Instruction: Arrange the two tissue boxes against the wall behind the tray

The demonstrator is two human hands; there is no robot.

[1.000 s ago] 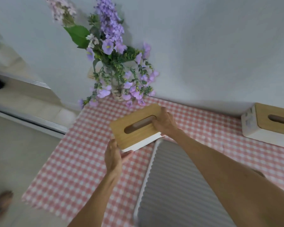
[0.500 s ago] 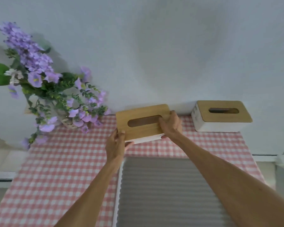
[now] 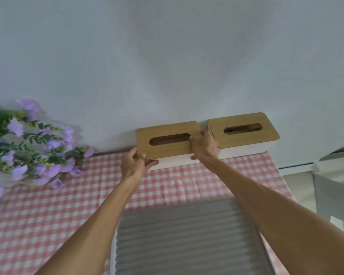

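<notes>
Two white tissue boxes with wooden slotted lids stand side by side at the wall. The left tissue box (image 3: pixel 167 141) is gripped at both ends: my left hand (image 3: pixel 134 163) holds its near left corner, my right hand (image 3: pixel 204 146) its right end, in the gap between the boxes. The right tissue box (image 3: pixel 244 132) rests against the wall, untouched apart from my right hand beside it. The grey ribbed tray (image 3: pixel 179 235) lies in front of both, between my forearms.
A pink checked tablecloth (image 3: pixel 48 215) covers the table. A bunch of purple flowers (image 3: pixel 28 147) stands at the left near the wall. The table's right edge is near the right box, with a white-grey unit (image 3: pixel 334 185) beyond it.
Both hands have carried the left tissue box back and to the right, from above the tray's far left corner to the wall beside the other box. The view has shifted right.
</notes>
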